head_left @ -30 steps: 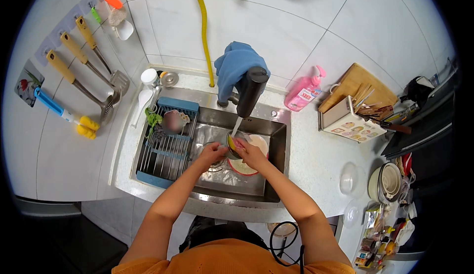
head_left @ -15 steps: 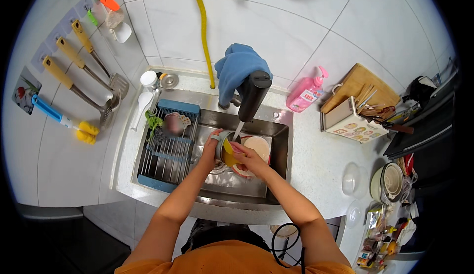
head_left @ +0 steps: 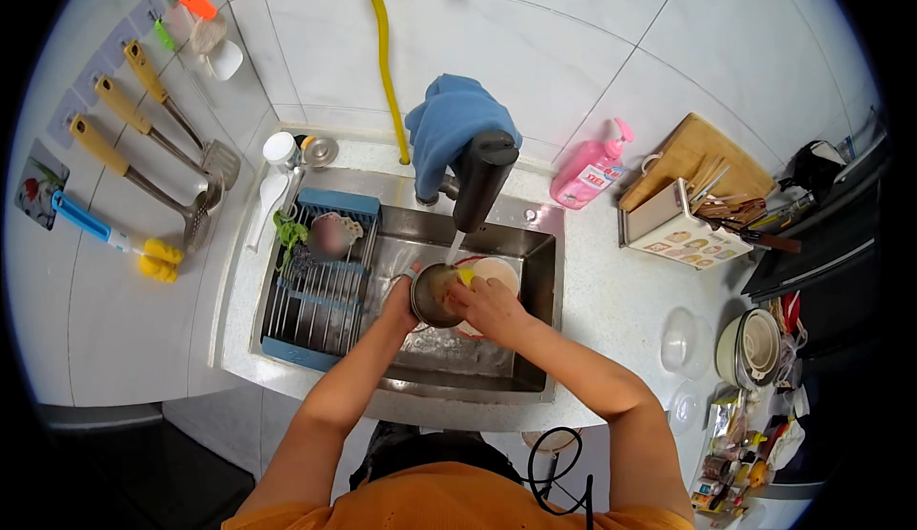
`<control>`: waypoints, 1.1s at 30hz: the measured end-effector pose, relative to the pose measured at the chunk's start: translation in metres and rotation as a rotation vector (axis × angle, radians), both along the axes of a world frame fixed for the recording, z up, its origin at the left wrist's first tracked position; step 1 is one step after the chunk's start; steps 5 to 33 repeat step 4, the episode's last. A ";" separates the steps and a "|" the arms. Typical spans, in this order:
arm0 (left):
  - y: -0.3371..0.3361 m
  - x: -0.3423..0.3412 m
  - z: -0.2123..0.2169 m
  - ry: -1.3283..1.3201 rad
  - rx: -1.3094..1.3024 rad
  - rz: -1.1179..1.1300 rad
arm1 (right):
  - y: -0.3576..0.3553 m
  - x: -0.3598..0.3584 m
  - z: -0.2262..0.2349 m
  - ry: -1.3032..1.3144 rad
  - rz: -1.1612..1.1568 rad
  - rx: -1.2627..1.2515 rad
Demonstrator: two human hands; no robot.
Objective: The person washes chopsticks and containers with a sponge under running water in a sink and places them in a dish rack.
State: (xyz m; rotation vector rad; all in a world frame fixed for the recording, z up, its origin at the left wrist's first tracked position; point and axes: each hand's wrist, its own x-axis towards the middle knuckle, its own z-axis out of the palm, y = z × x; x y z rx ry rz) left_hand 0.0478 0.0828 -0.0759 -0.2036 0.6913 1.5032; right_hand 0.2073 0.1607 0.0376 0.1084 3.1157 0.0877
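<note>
My left hand (head_left: 402,303) grips the outer side of a round metal bowl (head_left: 426,308), tilted so that its inside shows. In my right hand (head_left: 491,307) a yellow sponge (head_left: 465,276) is pinched against the bowl's rim, mostly hidden by the fingers. Water (head_left: 456,246) runs from the black faucet (head_left: 481,181) down beside the bowl. Below my hands, in the steel sink (head_left: 449,379), lies a pale dish (head_left: 499,272) with a reddish-rimmed one partly covered beneath it.
A blue-ended drying rack (head_left: 304,291) spans the sink's left side, greens on it. A blue cloth (head_left: 454,129) drapes the faucet. Behind right stand a pink soap bottle (head_left: 589,172) and a chopstick box (head_left: 683,229). Clear plastic bowls (head_left: 680,339) sit on the right counter.
The bowl has turned, so its inside now faces up. My right hand has shifted slightly right with the sponge, which is now bunched under the fingers.
</note>
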 end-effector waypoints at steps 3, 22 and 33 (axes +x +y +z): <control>-0.003 0.000 -0.003 0.053 -0.080 0.042 | 0.003 -0.001 0.000 0.130 0.033 0.133; -0.002 -0.002 -0.001 0.093 -0.126 0.050 | 0.003 -0.002 -0.001 0.117 0.005 0.110; -0.002 -0.002 -0.001 0.093 -0.126 0.050 | 0.003 -0.002 -0.001 0.117 0.005 0.110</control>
